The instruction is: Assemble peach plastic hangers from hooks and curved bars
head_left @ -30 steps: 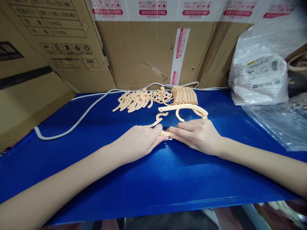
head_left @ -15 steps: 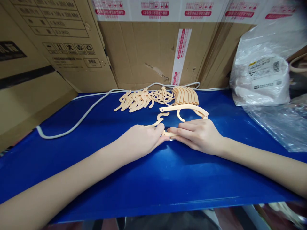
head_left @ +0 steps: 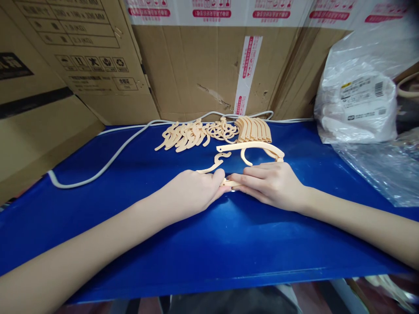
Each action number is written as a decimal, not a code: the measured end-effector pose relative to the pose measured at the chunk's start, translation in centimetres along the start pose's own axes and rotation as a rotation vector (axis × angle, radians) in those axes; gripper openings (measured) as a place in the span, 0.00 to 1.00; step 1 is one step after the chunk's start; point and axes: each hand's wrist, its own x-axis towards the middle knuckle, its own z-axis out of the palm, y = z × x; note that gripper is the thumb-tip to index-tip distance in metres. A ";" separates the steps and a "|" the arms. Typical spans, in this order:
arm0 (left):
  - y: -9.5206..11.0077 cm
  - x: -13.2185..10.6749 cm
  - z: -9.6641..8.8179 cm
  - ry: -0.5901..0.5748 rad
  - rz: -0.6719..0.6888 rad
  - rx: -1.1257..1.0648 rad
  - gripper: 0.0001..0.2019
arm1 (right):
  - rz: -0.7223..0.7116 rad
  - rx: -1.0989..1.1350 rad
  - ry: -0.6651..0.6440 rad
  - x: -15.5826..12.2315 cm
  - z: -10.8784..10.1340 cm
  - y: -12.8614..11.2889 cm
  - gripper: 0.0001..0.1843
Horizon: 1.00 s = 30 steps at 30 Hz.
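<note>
head: both hands (head_left: 229,187) palm-down on hanger piece (head_left: 229,182)

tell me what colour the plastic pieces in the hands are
Pale peach plastic pieces, seen in the head view.

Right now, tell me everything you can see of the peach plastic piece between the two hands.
The peach plastic piece looks like a thin, matte folding hanger: a long curved arm, a hook curling beneath it, and an S-shaped end at the left. It lies flat on the blue mat. The left hand and right hand pinch its near joint together.
</note>
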 end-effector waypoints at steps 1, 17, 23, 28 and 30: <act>0.0 0.0 0.0 -0.011 -0.002 0.007 0.18 | -0.002 0.001 -0.003 0.0 0.0 0.0 0.16; 0.2 0.2 0.1 0.029 0.017 0.091 0.20 | 0.000 0.056 -0.031 0.0 0.0 0.1 0.17; 0.2 0.1 0.2 0.067 0.030 0.093 0.21 | 0.001 0.064 -0.047 0.0 0.0 0.2 0.18; 0.2 0.1 0.1 0.095 0.044 0.077 0.23 | -0.003 0.082 -0.052 0.0 -0.1 0.2 0.17; 0.1 0.1 0.2 0.093 0.047 0.062 0.24 | -0.003 0.081 -0.059 0.0 -0.1 0.2 0.17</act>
